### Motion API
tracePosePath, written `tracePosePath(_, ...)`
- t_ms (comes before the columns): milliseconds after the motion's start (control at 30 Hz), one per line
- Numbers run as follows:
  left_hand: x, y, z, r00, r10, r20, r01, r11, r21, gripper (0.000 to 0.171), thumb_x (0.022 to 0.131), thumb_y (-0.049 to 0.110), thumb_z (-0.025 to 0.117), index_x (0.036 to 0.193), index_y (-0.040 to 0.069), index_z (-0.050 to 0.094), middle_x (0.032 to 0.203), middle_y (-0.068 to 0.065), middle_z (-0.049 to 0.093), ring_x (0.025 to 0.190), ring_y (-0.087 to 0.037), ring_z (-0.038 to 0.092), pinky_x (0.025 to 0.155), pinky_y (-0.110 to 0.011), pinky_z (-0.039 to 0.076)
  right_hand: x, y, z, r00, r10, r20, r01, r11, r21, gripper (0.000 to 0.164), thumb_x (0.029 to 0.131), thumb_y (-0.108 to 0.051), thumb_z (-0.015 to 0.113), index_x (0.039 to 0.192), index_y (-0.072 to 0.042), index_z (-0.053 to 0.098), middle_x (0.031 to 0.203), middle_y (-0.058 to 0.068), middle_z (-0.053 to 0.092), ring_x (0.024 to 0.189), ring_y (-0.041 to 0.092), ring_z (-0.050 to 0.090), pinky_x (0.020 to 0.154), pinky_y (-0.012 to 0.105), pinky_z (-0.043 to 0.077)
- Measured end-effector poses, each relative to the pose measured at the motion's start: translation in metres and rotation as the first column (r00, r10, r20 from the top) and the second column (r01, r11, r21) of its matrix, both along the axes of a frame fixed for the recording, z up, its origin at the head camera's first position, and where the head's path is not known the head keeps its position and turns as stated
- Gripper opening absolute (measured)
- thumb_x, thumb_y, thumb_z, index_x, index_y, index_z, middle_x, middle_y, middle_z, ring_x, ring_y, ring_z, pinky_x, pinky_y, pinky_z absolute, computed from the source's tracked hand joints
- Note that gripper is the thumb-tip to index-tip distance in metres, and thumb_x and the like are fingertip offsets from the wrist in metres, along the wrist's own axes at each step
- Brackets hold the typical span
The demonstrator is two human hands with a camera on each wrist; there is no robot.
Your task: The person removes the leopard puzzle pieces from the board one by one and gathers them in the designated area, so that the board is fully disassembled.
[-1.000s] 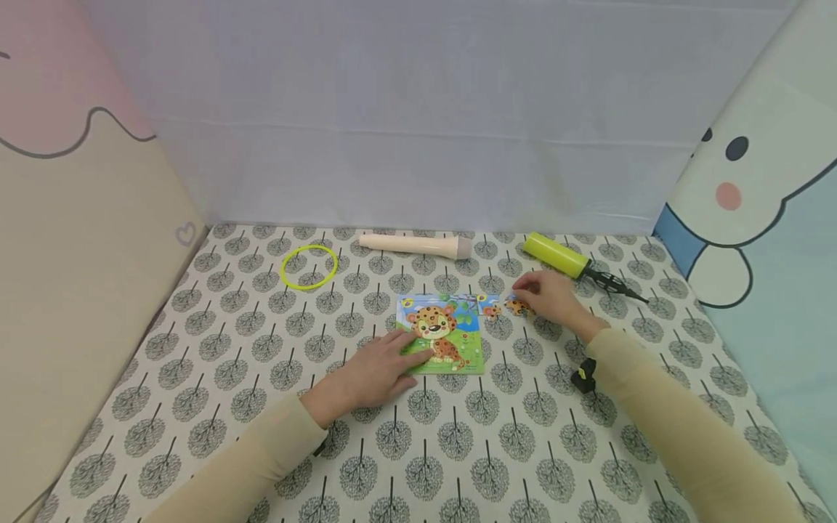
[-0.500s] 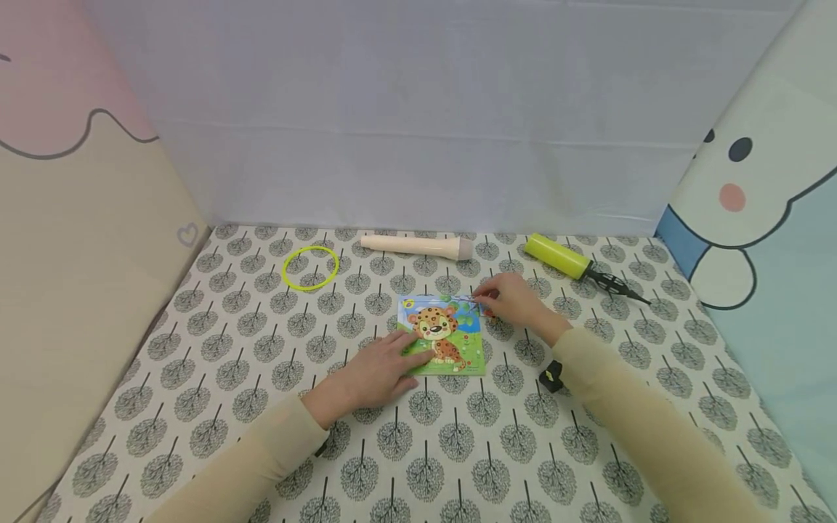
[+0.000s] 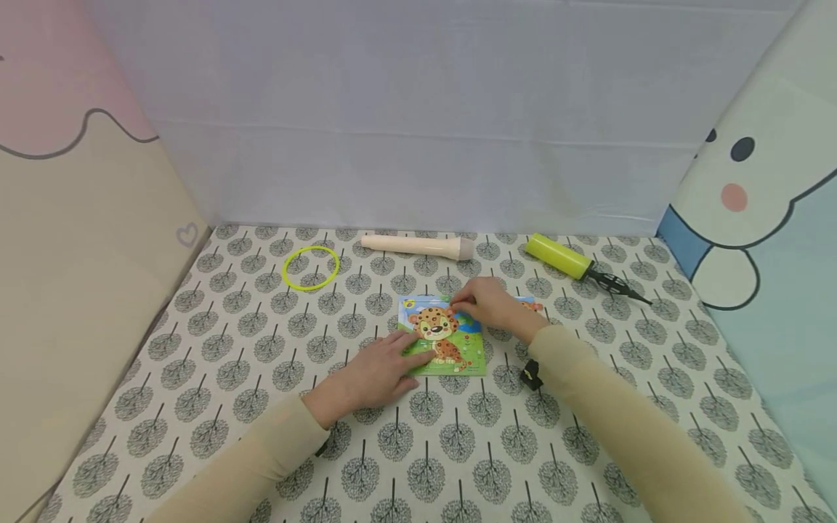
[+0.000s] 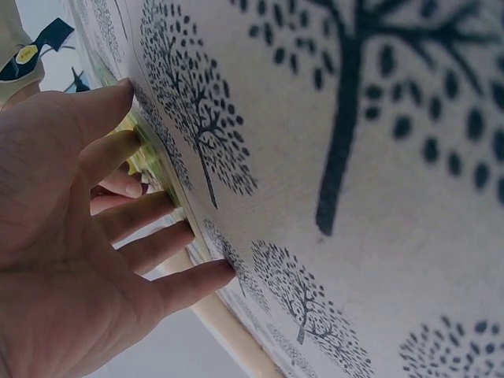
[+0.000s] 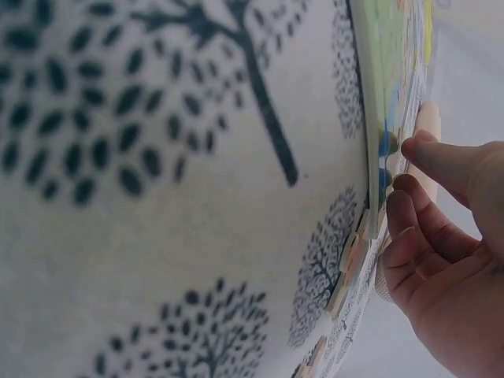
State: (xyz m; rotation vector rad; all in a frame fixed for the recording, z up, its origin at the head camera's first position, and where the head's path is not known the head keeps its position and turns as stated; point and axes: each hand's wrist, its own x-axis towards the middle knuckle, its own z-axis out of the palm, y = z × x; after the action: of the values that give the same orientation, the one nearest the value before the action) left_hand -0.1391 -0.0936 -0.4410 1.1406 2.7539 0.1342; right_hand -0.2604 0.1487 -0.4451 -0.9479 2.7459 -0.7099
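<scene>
In the head view a leopard picture puzzle [image 3: 472, 356] lies flat on the cloth. My left hand [image 3: 375, 370] rests over its lower left with fingers spread. In the left wrist view that hand [image 4: 87, 228] has its fingertips at the puzzle's edge and grips nothing. At the puzzle's upper right my right hand [image 3: 487, 301] brings thumb and index finger together on a thin puzzle piece, mostly hidden by the fingers. The right wrist view shows the right hand [image 5: 457, 228] with these fingertips close over the board [image 5: 382, 94].
Loose puzzle pieces [image 3: 531, 303] lie right of the board, partly behind the right hand. Farther back are a yellow ring [image 3: 285, 270], a pale microphone-shaped stick [image 3: 415, 245] and a yellow-green hand pump [image 3: 557, 256]. A white cloth wall [image 3: 418, 174] stands behind.
My right hand has moved left, from the loose pieces beside the puzzle to the puzzle's upper right. My left hand has stayed in place on the board.
</scene>
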Motion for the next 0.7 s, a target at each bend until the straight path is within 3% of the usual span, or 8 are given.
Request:
tracePosePath(333,-0.0001,0.0,0.0021,1.0,0.001,-0.001,-0.001,1.0,-0.008,0.057,0.096,0.042,0.054,0.147,0.023,0.039,0.151,-0.017,0.028,0.137,-0.035,0.026,0.105,-0.054,0.032,-0.0028,-0.0055,-0.0012,1.0,0.004,0.003,-0.005,0.999,0.032,0.014,0.09,-0.019,0.068,0.1,-0.012,0.077,0.087,-0.004,0.067,0.079,0.012,0.056,0.07,0.028,0.049)
tracePosePath(700,0.0005,0.0,0.0018,1.0,-0.008,-0.003,0.008,1.0,0.006,0.057,0.095,0.041,0.055,0.147,0.022,0.04,0.151,-0.018,0.028,0.136,-0.036,0.027,0.104,-0.054,0.033,-0.0007,-0.0098,0.001,0.999,-0.045,0.028,0.045,0.999,0.02,0.009,0.091,-0.017,0.066,0.092,-0.013,0.074,0.082,-0.004,0.062,0.075,0.013,0.054,0.067,0.029,0.048)
